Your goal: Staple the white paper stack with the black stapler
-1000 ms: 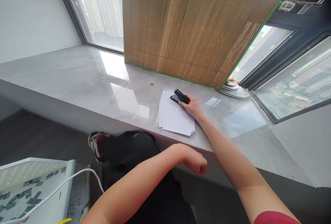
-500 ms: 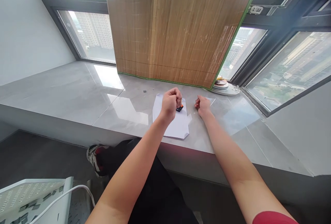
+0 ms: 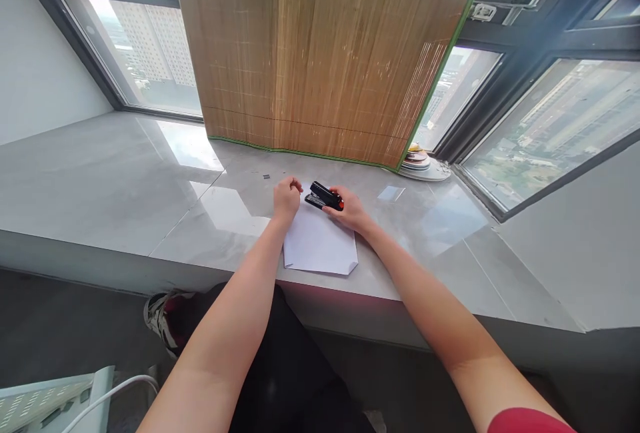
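Note:
My right hand (image 3: 349, 208) is wrapped round a black stapler (image 3: 325, 194) with an orange-red part at its back end. The stapler's jaws gape toward the left, over the top of a stack of white paper (image 3: 320, 243). At the top left corner of the paper is my left hand (image 3: 287, 198), its fingers curled closed just left of the stapler's front. What those fingers hold, if anything, is hidden. The paper lies on the grey tiled sill near its front edge, with its lower corners bent.
Small grey staple strips (image 3: 267, 176) lie on the sill (image 3: 100, 186) behind my left hand. A clear flat piece (image 3: 391, 193) lies to the right. Stacked plates (image 3: 417, 165) stand by the window, beside a hanging bamboo blind (image 3: 320, 60). A white perforated container (image 3: 55, 403) is below left.
My right hand has moved left from the bare sill and now holds the stapler, which was on the paper by my left hand. My left hand has shifted to the paper's top left corner.

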Tool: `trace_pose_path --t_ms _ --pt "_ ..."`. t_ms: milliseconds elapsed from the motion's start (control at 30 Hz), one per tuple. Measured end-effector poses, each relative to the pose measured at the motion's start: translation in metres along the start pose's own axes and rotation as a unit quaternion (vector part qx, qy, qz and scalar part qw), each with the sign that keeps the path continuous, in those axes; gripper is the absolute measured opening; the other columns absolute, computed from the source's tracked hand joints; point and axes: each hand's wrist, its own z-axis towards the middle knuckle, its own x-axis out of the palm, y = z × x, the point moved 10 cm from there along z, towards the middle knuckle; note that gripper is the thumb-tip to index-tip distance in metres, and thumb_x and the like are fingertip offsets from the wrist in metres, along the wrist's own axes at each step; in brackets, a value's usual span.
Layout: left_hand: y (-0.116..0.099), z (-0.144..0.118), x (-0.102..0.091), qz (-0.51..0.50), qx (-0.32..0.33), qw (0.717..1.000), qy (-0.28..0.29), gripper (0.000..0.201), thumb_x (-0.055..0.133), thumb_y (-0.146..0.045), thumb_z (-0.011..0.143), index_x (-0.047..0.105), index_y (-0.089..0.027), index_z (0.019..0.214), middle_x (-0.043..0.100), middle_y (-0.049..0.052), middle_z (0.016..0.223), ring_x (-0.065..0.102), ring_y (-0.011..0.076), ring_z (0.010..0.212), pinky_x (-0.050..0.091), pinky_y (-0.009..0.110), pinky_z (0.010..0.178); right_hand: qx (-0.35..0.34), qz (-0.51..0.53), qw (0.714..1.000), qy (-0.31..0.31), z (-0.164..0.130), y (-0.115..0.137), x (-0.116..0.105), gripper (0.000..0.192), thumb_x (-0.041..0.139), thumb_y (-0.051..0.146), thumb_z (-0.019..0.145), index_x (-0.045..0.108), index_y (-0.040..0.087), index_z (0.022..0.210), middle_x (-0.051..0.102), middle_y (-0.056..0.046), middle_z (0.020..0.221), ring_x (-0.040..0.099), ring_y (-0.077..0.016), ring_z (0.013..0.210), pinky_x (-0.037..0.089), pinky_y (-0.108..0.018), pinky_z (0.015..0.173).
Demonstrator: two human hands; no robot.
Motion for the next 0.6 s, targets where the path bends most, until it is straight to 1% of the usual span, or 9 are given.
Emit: trace_pose_path --t_ms 67,133,200,267,367,467,600 --pt "0.007 0.003 0.004 0.043 -0.011 0.999 0.024 0.029 0.047 -0.003 0.078 0.069 -0.021 0.083 0.076 0.005 0.092 0.067 0.0214 0.088 0.049 0.032 0.083 0.001 -0.011 1.000 0.009 0.001 -0.001 0.003 0.045 0.077 0.048 0.084 0.073 0.021 0.120 0.076 -0.008 0.113 0.068 -0.0253 0.100 0.051 -0.037 0.090" --pt "0.009 0.005 0.009 0.081 -0.001 0.996 0.048 0.032 0.050 0.000 0.078 0.073 -0.020 0.088 0.079 0.007 0.101 0.068 0.0227 0.096 0.050 0.032 0.089 0.013 -0.016 1.000 0.011 0.001 -0.004 0.002 0.039 0.074 0.049 0.087 0.076 0.022 0.115 0.077 -0.005 0.102 0.066 -0.0233 0.089 0.050 -0.036 0.084" --pt "0.009 0.005 0.012 0.096 0.013 0.994 0.056 0.033 0.051 0.000 0.080 0.075 -0.019 0.090 0.079 0.008 0.103 0.068 0.0231 0.097 0.050 0.032 0.091 0.026 -0.013 1.000 0.000 0.001 -0.007 -0.002 0.038 0.073 0.052 0.088 0.078 0.023 0.112 0.076 -0.003 0.094 0.064 -0.0216 0.082 0.049 -0.034 0.080" --pt "0.010 0.004 0.015 0.100 0.023 0.992 0.066 0.033 0.050 0.000 0.082 0.076 -0.019 0.091 0.079 0.009 0.102 0.068 0.0229 0.094 0.049 0.032 0.089 0.030 -0.008 1.000 -0.007 0.000 -0.008 -0.005 0.039 0.074 0.053 0.087 0.079 0.023 0.111 0.077 -0.003 0.093 0.062 -0.0211 0.079 0.049 -0.035 0.078" --pt "0.014 0.004 0.017 0.100 0.011 0.992 0.076 0.034 0.049 -0.002 0.083 0.077 -0.019 0.092 0.078 0.008 0.098 0.066 0.0229 0.090 0.049 0.033 0.087 0.029 0.004 1.000 0.004 0.000 -0.010 -0.004 0.040 0.074 0.053 0.087 0.080 0.023 0.113 0.079 -0.004 0.101 0.064 -0.0227 0.084 0.050 -0.036 0.081" --pt "0.018 0.004 0.014 0.077 -0.011 0.995 0.068 0.034 0.048 -0.004 0.083 0.077 -0.020 0.090 0.078 0.007 0.099 0.067 0.0233 0.093 0.050 0.033 0.087 0.028 0.032 0.999 0.020 0.001 -0.011 -0.003 0.039 0.072 0.049 0.088 0.079 0.023 0.117 0.081 -0.005 0.111 0.069 -0.0260 0.097 0.051 -0.040 0.090" --pt "0.018 0.006 0.011 0.050 -0.004 0.997 0.058 0.031 0.046 -0.010 0.087 0.075 -0.021 0.088 0.078 0.006 0.102 0.068 0.0236 0.096 0.050 0.034 0.087 0.039 0.069 0.996 0.035 0.000 -0.009 -0.006 0.044 0.075 0.046 0.084 0.077 0.024 0.123 0.080 -0.007 0.120 0.070 -0.0279 0.109 0.053 -0.044 0.098"
